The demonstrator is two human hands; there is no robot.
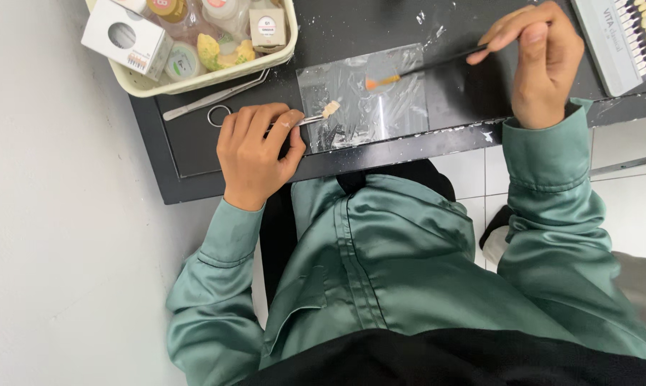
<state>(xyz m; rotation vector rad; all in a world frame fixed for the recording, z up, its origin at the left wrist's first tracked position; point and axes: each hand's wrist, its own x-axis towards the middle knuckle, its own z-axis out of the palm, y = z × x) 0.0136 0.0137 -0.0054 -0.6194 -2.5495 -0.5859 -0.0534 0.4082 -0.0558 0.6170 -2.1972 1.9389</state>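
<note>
My left hand (255, 154) grips a thin metal holder whose tip carries a small cream tooth-shaped piece (330, 109). That piece hovers over the left part of a clear glass slab (380, 114) lying on the black tabletop (194, 154). Between the fingertips of my right hand (541, 61) is a slim dark-handled brush (423, 69); its orange tip touches the slab near its upper middle. Both sleeves are green satin.
A cream plastic basket (201, 78) at the upper left holds small jars, a white box and yellowish lumps. Metal tweezers (216, 96) and a ring-handled tool lie just below it. A tooth shade guide (627, 36) sits at the upper right. White wall left, tiled floor right.
</note>
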